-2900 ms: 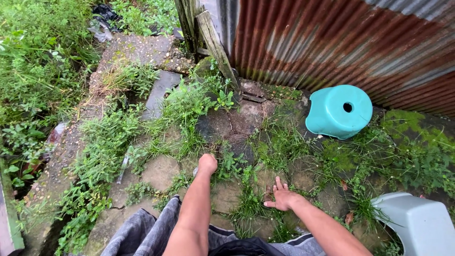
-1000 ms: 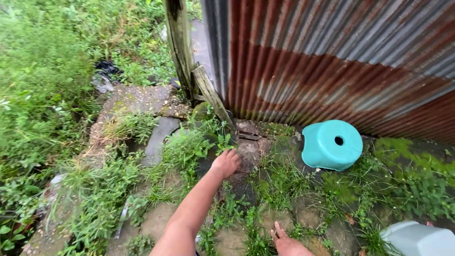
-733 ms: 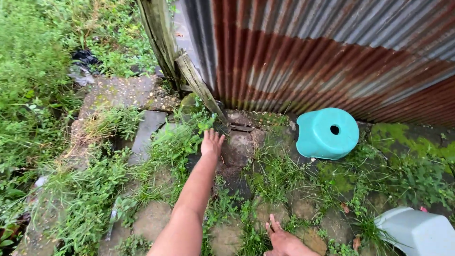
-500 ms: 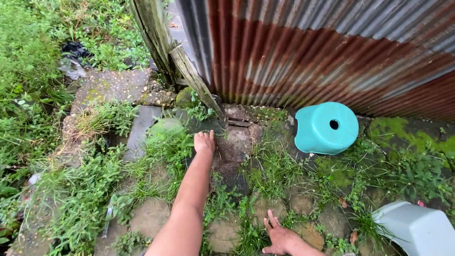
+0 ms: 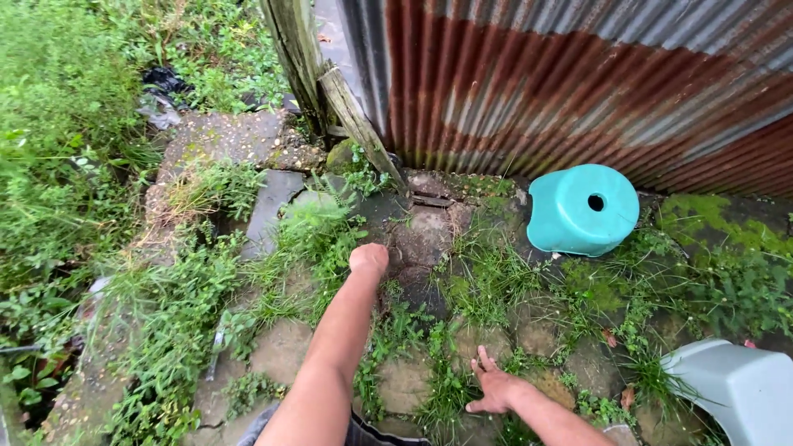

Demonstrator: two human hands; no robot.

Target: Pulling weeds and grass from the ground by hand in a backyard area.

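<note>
A: Right hand (image 5: 496, 388), nearest the camera: fingers spread, palm flat on the stone paving (image 5: 406, 381). Empty. It presses among grass tufts growing out of the joints.

B: Left hand (image 5: 369, 258)?

A: Arm stretched further out. Fingers curled into a fist, low among the weeds (image 5: 310, 239) at the edge of a dark, cracked slab (image 5: 421, 248). Cannot tell whether it grips stems or is simply closed; the knuckles hide the palm.

B: Position of the weeds against the hand?

A: Touching it on the left side and ahead. The clump runs leftward from the fist, across the paving toward a grey flat stone (image 5: 268, 206).

B: Objects at the right edge?

A: Pale grey plastic stool (image 5: 735, 388), near the right hand but apart from it, cut off by the frame. Further back, a turquoise plastic stool (image 5: 582, 211), lying tilted, with a round hole in its top, just beside the wall.

B: Wall?

A: Rusty corrugated metal sheet (image 5: 578, 91), reddish-brown over grey. A weathered wooden post (image 5: 293, 58) stands at its left end, with a slanted plank (image 5: 363, 128) leaning against it.

B: Beyond that?

A: Mossy concrete slab (image 5: 231, 140), then dense grass (image 5: 66, 124) on the left. Dark crumpled plastic scrap (image 5: 165, 87) lies at the far edge of the slab.
</note>
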